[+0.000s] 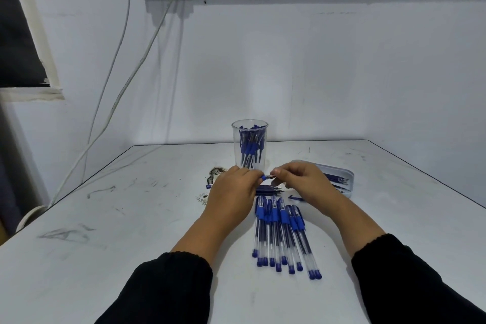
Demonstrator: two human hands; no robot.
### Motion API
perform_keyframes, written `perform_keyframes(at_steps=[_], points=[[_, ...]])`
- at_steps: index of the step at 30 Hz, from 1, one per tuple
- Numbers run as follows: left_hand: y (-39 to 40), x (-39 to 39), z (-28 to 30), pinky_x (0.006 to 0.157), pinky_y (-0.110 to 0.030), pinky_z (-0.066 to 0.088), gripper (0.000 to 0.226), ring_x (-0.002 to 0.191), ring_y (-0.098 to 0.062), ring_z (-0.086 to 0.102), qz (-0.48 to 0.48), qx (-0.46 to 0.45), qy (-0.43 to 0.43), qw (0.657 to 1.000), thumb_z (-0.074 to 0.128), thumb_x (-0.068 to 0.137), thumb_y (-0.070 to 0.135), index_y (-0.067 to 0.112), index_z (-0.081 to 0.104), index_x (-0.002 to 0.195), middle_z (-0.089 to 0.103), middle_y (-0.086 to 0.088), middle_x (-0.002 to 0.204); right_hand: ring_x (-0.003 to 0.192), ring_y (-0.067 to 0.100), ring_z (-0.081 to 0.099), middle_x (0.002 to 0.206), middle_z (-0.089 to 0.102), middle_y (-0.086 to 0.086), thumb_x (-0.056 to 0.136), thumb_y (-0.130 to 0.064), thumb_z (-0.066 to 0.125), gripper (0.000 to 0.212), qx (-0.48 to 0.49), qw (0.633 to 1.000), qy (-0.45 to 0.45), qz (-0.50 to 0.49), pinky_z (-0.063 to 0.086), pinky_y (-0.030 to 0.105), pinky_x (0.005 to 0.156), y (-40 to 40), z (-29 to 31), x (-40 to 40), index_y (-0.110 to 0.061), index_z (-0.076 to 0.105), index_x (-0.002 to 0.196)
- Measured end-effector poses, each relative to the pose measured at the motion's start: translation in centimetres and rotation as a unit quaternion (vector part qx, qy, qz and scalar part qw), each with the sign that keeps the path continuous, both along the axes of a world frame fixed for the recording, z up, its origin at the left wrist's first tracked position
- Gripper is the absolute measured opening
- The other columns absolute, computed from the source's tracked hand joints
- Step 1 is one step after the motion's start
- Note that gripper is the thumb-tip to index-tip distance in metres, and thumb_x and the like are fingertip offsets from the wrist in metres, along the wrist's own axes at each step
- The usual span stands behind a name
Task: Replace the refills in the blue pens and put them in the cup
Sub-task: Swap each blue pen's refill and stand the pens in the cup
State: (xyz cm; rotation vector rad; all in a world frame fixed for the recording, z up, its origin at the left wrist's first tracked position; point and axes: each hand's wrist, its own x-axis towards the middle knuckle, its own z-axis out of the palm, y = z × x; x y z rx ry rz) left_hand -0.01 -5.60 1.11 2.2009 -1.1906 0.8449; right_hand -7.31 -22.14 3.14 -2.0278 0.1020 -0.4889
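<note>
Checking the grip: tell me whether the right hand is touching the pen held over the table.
Touching: the head view shows the right hand pinching the pen.

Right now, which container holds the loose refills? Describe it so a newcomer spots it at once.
Start at the clear cup of blue pens standing mid-table near the wall. Look right, just past the right hand, to the white tray lying flat. Unlike the tall see-through cup, it is low, opaque and oblong, with thin dark refills lying inside.
</note>
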Motion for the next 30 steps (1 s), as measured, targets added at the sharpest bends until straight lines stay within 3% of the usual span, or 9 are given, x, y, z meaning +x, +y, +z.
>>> perform_keyframes(at_steps=[2,4,9,12,17,20,26,30], points=[[0.0,-0.1,0.0,0.075,-0.031,0.039,0.023,0.085,-0.019,0.054,0.0,0.004,0.003,1.0,0.048,0.097,0.022,0.017,0.065,0.113,0.069,-0.001,0.099,0.075,-0.004,0.065,0.077,0.073,-0.01,0.089,-0.028,0.068,0.01,-0.013,1.0,0.005,-0.003,0.054,0.029,0.076,-0.1,0.1,0.0,-0.02,0.075,0.09],[0.0,-0.1,0.0,0.077,-0.031,0.039,0.025,0.088,-0.019,0.055,0.003,0.007,0.01,1.0,0.046,0.098,0.023,0.017,0.064,0.115,0.069,0.0,0.102,0.081,0.003,0.068,0.082,0.074,-0.005,0.085,-0.019,0.073,0.005,0.002,1.0,0.002,0.001,0.055,0.03,0.083,-0.4,0.1,-0.1,-0.02,0.075,0.089],[0.1,-0.1,-0.1,0.075,-0.024,0.033,0.027,0.09,-0.017,0.053,0.022,0.012,0.02,0.999,0.043,0.099,0.026,0.019,0.062,0.118,0.068,0.001,0.105,0.088,0.011,0.069,0.085,0.075,-0.004,0.079,-0.009,0.077,0.015,0.02,1.0,-0.007,-0.021,0.052,0.027,0.086,-1.4,0.6,-0.6,-0.024,0.074,0.082],[0.3,0.0,-0.1,0.074,-0.021,0.03,0.029,0.092,-0.017,0.053,0.029,0.006,0.03,0.999,0.043,0.1,0.026,0.019,0.061,0.121,0.068,0.001,0.107,0.086,0.001,0.065,0.083,0.072,-0.013,0.082,-0.01,0.074,0.019,-0.038,0.998,0.021,-0.046,0.046,0.017,0.08,-2.6,0.6,-1.0,-0.029,0.073,0.078],[0.2,0.0,0.0,0.076,-0.024,0.032,0.031,0.095,-0.017,0.053,0.038,0.011,0.04,0.998,0.041,0.1,0.027,0.019,0.059,0.124,0.067,0.001,0.11,0.081,0.001,0.061,0.081,0.065,-0.02,0.084,-0.01,0.069,0.021,-0.181,0.973,0.132,-0.06,0.043,0.016,0.07,-3.5,0.0,-1.0,-0.03,0.074,0.079],[0.2,0.0,0.0,0.075,-0.023,0.032,0.03,0.095,-0.017,0.053,0.039,0.019,0.041,0.998,0.041,0.1,0.027,0.02,0.059,0.124,0.067,0.002,0.11,0.083,0.002,0.061,0.083,0.066,-0.019,0.081,-0.012,0.071,0.022,-0.221,0.961,0.153,-0.059,0.048,0.021,0.077,-3.5,-0.2,-0.9,-0.033,0.075,0.075],[0.3,0.0,0.0,0.074,-0.023,0.031,0.029,0.094,-0.017,0.053,0.041,0.024,0.042,0.998,0.042,0.1,0.027,0.019,0.06,0.122,0.067,0.002,0.109,0.09,0.005,0.062,0.094,0.071,-0.012,0.082,-0.01,0.066,0.023,-0.258,0.949,0.172,-0.053,0.052,0.028,0.089,-3.2,-0.6,-0.8,-0.03,0.078,0.086],[0.2,0.0,0.0,0.075,-0.025,0.034,0.028,0.093,-0.017,0.053,0.04,0.025,0.043,0.998,0.042,0.1,0.027,0.019,0.061,0.119,0.067,0.002,0.106,0.09,0.008,0.061,0.094,0.067,-0.01,0.083,-0.011,0.067,0.022,-0.269,0.948,0.163,-0.057,0.051,0.027,0.087,-3.2,-0.6,-0.8,-0.027,0.077,0.097]])
